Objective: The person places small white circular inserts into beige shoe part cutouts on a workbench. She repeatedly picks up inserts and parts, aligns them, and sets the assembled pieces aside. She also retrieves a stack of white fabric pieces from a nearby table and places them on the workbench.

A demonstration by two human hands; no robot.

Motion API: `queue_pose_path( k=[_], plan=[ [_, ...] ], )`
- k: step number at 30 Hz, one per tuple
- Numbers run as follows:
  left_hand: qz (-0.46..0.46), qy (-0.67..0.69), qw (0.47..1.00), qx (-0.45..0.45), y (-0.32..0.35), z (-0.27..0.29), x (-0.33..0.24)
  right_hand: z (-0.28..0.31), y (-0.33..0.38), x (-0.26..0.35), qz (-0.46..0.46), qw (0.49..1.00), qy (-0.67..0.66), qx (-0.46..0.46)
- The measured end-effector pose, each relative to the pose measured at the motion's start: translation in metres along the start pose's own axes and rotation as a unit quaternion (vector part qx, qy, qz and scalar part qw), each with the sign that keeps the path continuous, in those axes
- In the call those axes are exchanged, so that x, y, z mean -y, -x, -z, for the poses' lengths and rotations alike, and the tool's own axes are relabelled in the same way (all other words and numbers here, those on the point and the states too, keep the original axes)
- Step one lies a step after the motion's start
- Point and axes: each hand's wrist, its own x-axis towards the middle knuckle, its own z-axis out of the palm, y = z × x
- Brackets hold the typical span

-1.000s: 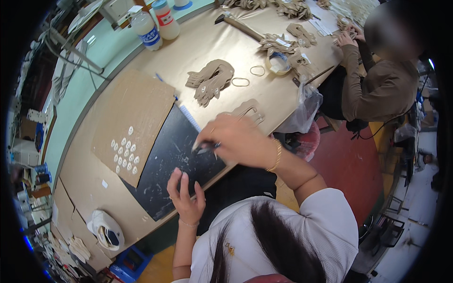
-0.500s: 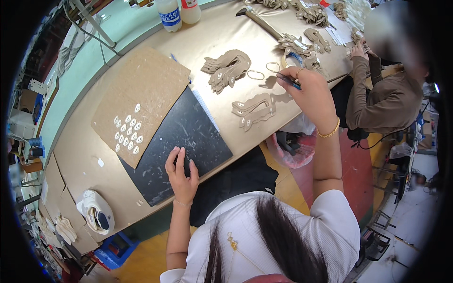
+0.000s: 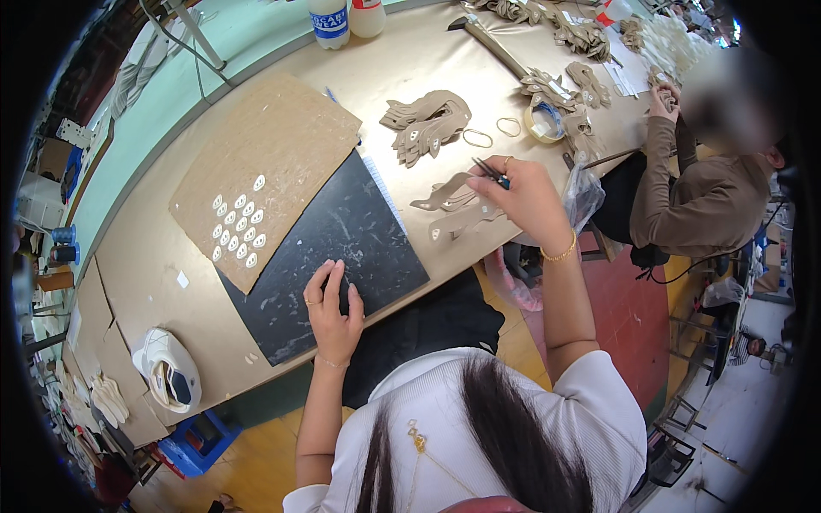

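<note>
My left hand (image 3: 332,308) lies flat with fingers apart on a black cutting mat (image 3: 342,244), holding nothing. My right hand (image 3: 528,198) is closed on a thin dark tool (image 3: 491,170), its tip over two tan cut leather pieces (image 3: 453,205) at the table's near edge. A brown cardboard sheet (image 3: 265,162) with several small white oval pieces (image 3: 238,229) lies left of the mat. A stack of tan cut pieces (image 3: 426,122) sits further back.
Another person in a brown sleeve (image 3: 684,184) works at the right of the table. Two rubber bands (image 3: 493,132), a tape roll (image 3: 544,124), more tan pieces (image 3: 564,85), two white bottles (image 3: 346,17) and a white roll (image 3: 167,372) are about. A plastic bag (image 3: 584,192) hangs at the edge.
My right hand came back from the far pieces toward the two tan pieces near the edge, still gripping the tool. My left hand stayed on the black mat.
</note>
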Motion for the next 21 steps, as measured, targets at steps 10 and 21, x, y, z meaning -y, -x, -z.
queue_pose_path(
  k=[10, 21],
  plan=[
    [0.005, -0.042, 0.999, 0.016, -0.004, -0.002, -0.004, -0.007, -0.021, -0.134, -0.062, 0.998, -0.015, -0.023],
    [0.014, -0.079, 0.996, 0.033, -0.005, -0.004, -0.007, 0.012, -0.005, -0.145, 0.093, 0.913, 0.16, -0.363]
  ],
)
